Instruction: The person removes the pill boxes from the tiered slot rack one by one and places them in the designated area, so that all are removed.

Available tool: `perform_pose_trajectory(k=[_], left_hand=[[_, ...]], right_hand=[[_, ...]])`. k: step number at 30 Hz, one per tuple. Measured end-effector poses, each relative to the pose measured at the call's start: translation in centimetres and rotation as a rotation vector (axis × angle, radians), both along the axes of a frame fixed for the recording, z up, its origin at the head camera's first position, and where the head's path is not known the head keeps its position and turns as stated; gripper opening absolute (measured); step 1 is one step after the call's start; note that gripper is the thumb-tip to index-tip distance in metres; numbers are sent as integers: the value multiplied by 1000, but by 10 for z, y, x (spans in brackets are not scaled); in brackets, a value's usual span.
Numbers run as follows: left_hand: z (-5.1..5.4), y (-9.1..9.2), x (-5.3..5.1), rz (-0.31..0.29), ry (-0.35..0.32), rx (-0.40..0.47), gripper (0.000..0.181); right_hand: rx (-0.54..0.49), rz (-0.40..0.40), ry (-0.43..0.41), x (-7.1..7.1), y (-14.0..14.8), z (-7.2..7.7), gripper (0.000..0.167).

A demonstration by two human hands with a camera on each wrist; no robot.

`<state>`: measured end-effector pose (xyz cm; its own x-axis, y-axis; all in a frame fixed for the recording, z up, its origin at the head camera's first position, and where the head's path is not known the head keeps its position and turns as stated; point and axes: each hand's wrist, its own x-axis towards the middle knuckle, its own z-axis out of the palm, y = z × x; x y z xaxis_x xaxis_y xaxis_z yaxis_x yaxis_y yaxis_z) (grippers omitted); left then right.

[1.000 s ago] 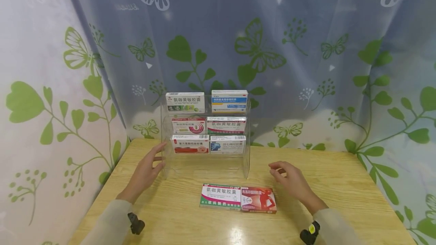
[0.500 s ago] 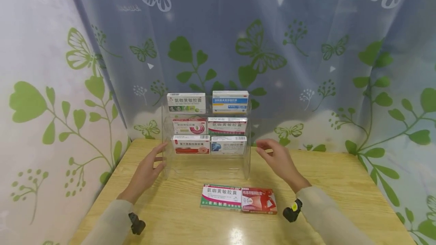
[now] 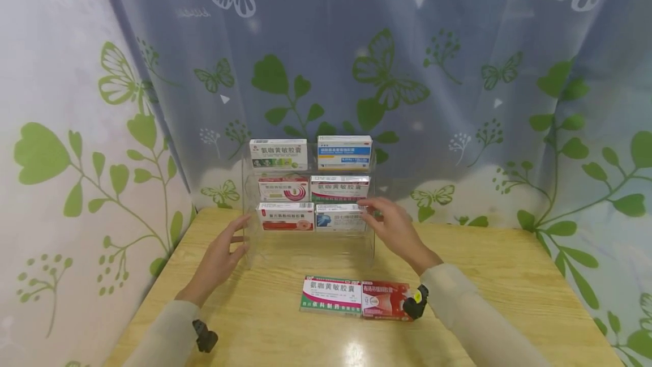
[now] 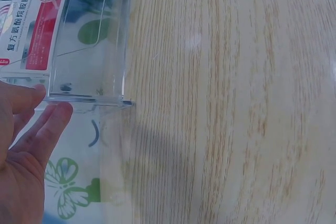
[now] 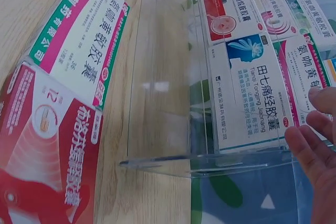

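Observation:
A clear tiered acrylic rack (image 3: 311, 248) stands on the table with medicine boxes in its upper rows. My left hand (image 3: 219, 256) touches the rack's left side, fingertips and thumb against the panel edge (image 4: 86, 99). The right hand (image 3: 394, 228) is at the rack's right side, its fingers extended by the right end of the white-and-blue medicine box (image 3: 338, 218). In the right wrist view the fingertips (image 5: 296, 135) lie near that box's end, apparently not gripping it; exact contact cannot be told. Beside it sits a red-and-white medicine box (image 3: 286, 217).
On the table before the rack lie a green-and-white medicine box (image 3: 331, 294) and a red medicine box (image 3: 382, 299), side by side. Higher tiers hold several boxes, including a blue-and-white one (image 3: 344, 153). A patterned curtain (image 3: 458, 129) hangs behind.
My right hand has moved left and up from the table by the red box, then across to the right end of the white-and-blue box. The left hand stays at the rack's side.

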<state>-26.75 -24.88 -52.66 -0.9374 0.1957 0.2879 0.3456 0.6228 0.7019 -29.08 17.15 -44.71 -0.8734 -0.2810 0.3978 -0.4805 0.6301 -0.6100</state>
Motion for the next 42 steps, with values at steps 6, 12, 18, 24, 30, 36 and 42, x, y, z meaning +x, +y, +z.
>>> perform_pose_trajectory(k=[6, 12, 18, 24, 30, 36, 42], left_hand=[[0, 0, 0, -2, 0, 4, 74], [1, 0, 1, -6, 6, 7, 73], [2, 1, 2, -5, 1, 6, 73], [2, 0, 1, -4, -5, 12, 73], [3, 0, 3, -3, 11, 7, 74], [3, 0, 4, 1, 9, 14, 74], [0, 0, 3, -8, 14, 18, 75]], right_hand=[[98, -2, 7, -4, -9, 2, 37], [222, -12, 38, -6, -13, 3, 35], [292, 7, 79, -5, -15, 3, 27], [382, 15, 216, -7, -15, -2, 27], [313, 32, 323, -8, -18, 1, 29], [187, 48, 316, -2, -16, 18, 27], [97, 42, 289, 10, 4, 34, 23]])
